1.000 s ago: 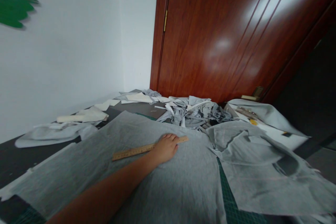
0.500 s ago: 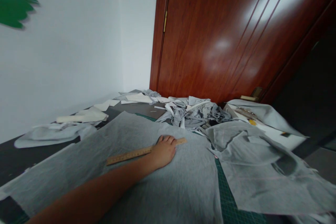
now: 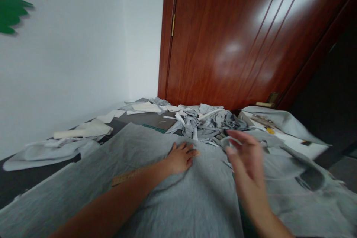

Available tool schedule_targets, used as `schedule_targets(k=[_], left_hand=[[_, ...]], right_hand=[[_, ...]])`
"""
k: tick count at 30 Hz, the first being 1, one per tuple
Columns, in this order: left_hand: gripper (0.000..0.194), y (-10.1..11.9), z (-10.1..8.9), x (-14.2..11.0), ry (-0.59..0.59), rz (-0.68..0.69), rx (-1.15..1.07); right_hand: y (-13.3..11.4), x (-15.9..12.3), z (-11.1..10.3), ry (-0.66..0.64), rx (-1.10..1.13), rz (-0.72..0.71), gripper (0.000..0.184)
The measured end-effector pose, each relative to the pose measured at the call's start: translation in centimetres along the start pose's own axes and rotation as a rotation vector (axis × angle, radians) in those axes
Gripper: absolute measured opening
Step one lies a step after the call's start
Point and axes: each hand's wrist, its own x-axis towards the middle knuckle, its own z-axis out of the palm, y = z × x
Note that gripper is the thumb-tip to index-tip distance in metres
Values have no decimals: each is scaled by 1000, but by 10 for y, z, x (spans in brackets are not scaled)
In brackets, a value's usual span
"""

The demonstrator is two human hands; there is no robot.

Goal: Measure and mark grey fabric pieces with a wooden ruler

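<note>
My left hand point(image 3: 180, 158) lies on a large grey cloth point(image 3: 134, 208), fingers stretched and spread. Under that hand and forearm runs a wooden ruler point(image 3: 122, 178); only its left part and a small tip beyond the fingers show. My right hand point(image 3: 249, 165) is raised above the cloth's right side, slightly blurred by motion. Its thumb and index finger are apart, with nothing visible between them. Close to its fingertips is a small dark thing point(image 3: 226, 132) by the fabric scraps, too small to name.
Grey and white fabric scraps point(image 3: 189, 126) are heaped at the back. More grey cloth point(image 3: 292, 200) covers the right side, before a white box point(image 3: 306, 147). Folded pale cloth point(image 3: 52, 152) lies left. A wooden door point(image 3: 217, 44) and a white wall point(image 3: 83, 44) stand behind.
My right hand has come into view from the lower right. My left hand has shifted slightly and its fingers have spread, with its forearm now covering more of the ruler.
</note>
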Motion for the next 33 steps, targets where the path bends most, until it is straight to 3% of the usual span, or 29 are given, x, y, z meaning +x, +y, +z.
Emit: schedule_targets(k=[5, 9, 15, 22, 28, 33], left_hand=[[47, -1, 3, 17, -54, -41, -4], [46, -5, 3, 34, -83, -46, -11], [45, -18, 5, 39, -86, -35, -19], [45, -28, -7, -6, -108, -217, 37], [45, -26, -15, -44, -89, -282, 130], [43, -28, -15, -56, -60, -287, 158]], right_hand=[[58, -25, 51, -287, -351, 152, 46], [83, -35, 54, -407, -692, 176, 48], [73, -26, 41, -509, -782, 150, 50], [61, -33, 36, -549, -737, 141, 50], [48, -42, 33, -559, -684, 129, 52], [43, -48, 34, -520, -659, 91, 49]])
